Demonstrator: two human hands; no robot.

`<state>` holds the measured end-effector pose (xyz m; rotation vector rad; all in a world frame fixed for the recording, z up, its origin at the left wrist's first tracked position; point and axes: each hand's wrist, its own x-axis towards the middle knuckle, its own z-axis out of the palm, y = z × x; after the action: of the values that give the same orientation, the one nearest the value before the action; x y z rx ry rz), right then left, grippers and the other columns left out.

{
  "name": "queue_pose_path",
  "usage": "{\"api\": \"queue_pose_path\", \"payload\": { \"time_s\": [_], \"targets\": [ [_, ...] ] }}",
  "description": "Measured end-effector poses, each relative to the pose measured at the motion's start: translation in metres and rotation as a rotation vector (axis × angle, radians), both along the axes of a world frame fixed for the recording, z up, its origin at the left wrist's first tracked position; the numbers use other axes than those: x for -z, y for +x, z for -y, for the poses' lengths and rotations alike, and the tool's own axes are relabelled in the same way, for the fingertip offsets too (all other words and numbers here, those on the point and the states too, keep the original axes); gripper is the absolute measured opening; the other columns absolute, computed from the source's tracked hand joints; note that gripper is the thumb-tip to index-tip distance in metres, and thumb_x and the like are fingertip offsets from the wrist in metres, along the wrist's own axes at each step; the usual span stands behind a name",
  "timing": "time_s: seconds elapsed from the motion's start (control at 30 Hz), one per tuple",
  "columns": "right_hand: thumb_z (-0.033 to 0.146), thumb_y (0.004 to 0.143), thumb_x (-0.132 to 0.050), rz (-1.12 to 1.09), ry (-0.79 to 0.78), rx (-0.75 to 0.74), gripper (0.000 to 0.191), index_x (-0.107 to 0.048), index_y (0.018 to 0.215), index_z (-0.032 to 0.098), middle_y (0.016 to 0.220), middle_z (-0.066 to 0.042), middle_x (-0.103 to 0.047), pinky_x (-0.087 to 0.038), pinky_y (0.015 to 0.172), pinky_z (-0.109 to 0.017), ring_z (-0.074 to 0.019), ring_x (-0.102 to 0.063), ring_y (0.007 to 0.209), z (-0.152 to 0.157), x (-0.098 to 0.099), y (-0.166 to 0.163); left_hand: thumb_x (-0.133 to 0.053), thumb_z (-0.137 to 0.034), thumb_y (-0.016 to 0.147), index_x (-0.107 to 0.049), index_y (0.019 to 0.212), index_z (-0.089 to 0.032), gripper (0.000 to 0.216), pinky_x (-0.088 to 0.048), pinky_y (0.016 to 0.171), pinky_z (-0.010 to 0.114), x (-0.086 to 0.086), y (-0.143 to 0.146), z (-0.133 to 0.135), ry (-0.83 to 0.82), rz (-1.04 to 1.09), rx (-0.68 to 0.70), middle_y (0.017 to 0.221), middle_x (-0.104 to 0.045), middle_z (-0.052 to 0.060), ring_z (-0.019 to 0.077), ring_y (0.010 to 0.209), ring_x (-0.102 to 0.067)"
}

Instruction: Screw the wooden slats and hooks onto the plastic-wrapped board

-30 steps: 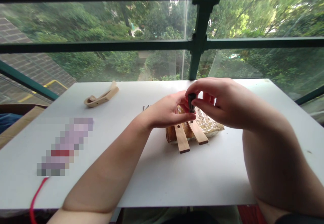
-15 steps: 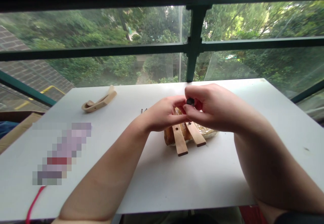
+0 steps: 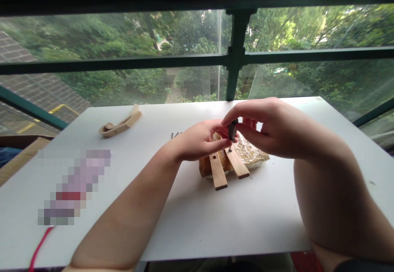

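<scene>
Pinches a small dark tool (image 3: pixel 233 131) in the right hand (image 3: pixel 267 126) and grips its lower end in the left hand (image 3: pixel 200 140), above the right wooden strip (image 3: pixel 238 165) atop the wrapped bundle (image 3: pixel 254 153), apparently mid-fastening, needing steady alignment.

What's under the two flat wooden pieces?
Under the wooden pieces is a brown bundle in shiny clear wrap, on the white table. The pieces and your left hand hide part of it.

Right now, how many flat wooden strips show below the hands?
2: the left strip and right strip, jutting toward the camera from the plastic-wrapped block; others may be hidden.
</scene>
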<state>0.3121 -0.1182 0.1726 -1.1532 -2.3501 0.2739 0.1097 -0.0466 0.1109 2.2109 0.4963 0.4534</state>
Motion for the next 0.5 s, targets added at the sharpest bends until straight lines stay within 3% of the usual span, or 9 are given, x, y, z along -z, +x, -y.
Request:
{"api": "queue_pose_path", "payload": {
  "time_s": [0.13, 0.2, 0.5],
  "targets": [
    [0.02, 0.083, -0.057, 0.073, 0.01, 0.046, 0.01, -0.066, 0.084, 0.022, 0.072, 0.003, -0.066, -0.037, 0.056, -0.024, -0.0091, -0.053, 0.06, -0.002, 0.002, -0.002, -0.06, -0.038, 0.088, -0.062, 0.111, -0.019, 0.03, -0.049, 0.088, 0.026, -0.001, 0.001, 0.002, 0.059, -0.064, -0.044, 0.11, -0.068, 0.002, 0.0185, 0.105, -0.063],
    [0.024, 0.085, -0.058, 0.151, -0.002, 0.048, 0.013, -0.064, 0.074, 0.02, 0.065, 0.002, -0.063, -0.033, 0.055, -0.025, -0.0089, -0.048, 0.056, -0.005, 0.005, -0.005, -0.061, -0.036, 0.087, -0.062, 0.107, -0.02, 0.026, -0.049, 0.082, 0.025, -0.002, 0.001, 0.002, 0.102, -0.104, -0.066, 0.104, -0.069, 0.001, 0.0174, 0.098, -0.064],
    [0.026, 0.088, -0.054, 0.152, -0.019, 0.035, 0.013, -0.062, 0.08, 0.02, 0.067, 0.002, -0.062, -0.032, 0.057, -0.025, -0.0094, -0.05, 0.059, -0.014, 0.015, -0.013, -0.059, -0.024, 0.082, -0.064, 0.087, -0.019, 0.009, -0.046, 0.069, 0.026, 0.006, 0.006, 0.001, 0.361, -0.214, -0.132, 0.09, -0.071, -0.001, 0.017, 0.082, -0.064]
  ]
}}
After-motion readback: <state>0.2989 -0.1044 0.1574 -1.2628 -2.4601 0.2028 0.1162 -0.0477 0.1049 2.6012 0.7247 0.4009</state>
